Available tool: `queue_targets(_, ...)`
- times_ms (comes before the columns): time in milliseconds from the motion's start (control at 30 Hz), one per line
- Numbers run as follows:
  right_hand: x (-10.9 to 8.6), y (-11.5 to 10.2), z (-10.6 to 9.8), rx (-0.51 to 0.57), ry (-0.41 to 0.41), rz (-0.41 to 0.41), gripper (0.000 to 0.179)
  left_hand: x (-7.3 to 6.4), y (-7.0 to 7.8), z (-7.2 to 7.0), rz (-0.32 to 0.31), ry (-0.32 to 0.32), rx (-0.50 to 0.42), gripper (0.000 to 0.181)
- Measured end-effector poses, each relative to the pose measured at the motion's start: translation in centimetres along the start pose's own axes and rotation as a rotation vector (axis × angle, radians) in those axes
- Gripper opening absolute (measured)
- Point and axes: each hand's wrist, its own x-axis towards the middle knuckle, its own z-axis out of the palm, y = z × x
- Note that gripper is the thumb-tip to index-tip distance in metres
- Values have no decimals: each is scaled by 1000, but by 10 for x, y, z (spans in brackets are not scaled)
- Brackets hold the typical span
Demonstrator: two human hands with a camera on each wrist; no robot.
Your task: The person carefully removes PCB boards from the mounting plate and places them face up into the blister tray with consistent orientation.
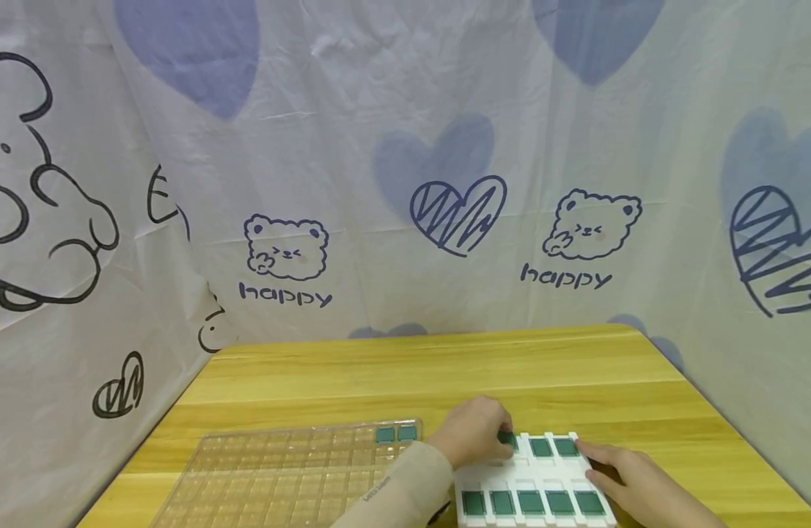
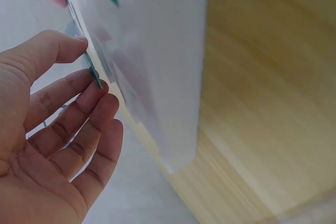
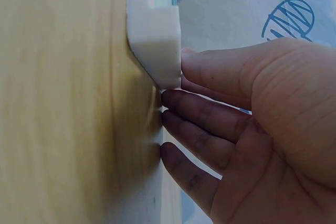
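A white slotted tray (image 1: 522,477) lies on the table, with green square plates (image 1: 530,502) in its near and far rows. At the left of the far row, my left hand (image 1: 474,431) pinches a thin green plate (image 2: 94,72) by its edge between thumb and fingers, close against the tray. My right hand (image 1: 633,477) rests at the tray's right end. Its thumb and index finger touch the far right corner and side, and the other fingertips (image 3: 173,153) reach down to the wooden surface. The sleeve over my left wrist covers part of the clear tray.
A clear gridded plastic tray (image 1: 280,469) lies to the left, with two green plates (image 1: 396,434) in its far right cells. The wooden table (image 1: 445,367) extends behind both trays. White printed cloth (image 1: 379,293) hangs along the back and sides.
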Motion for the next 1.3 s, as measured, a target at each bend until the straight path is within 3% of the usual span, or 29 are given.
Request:
queue_targets(367, 3, 3, 1, -7, -3, -8, 62, -5, -12, -3, 5, 31, -65, 8)
queue_targets(600, 3, 3, 0, 3, -2, -15, 62, -9, -22, -9, 8, 10, -139, 5)
queue_targets(1300, 1, 3, 0, 12, -8, -19, 63, -21, -50, -19, -13, 41, -157, 8)
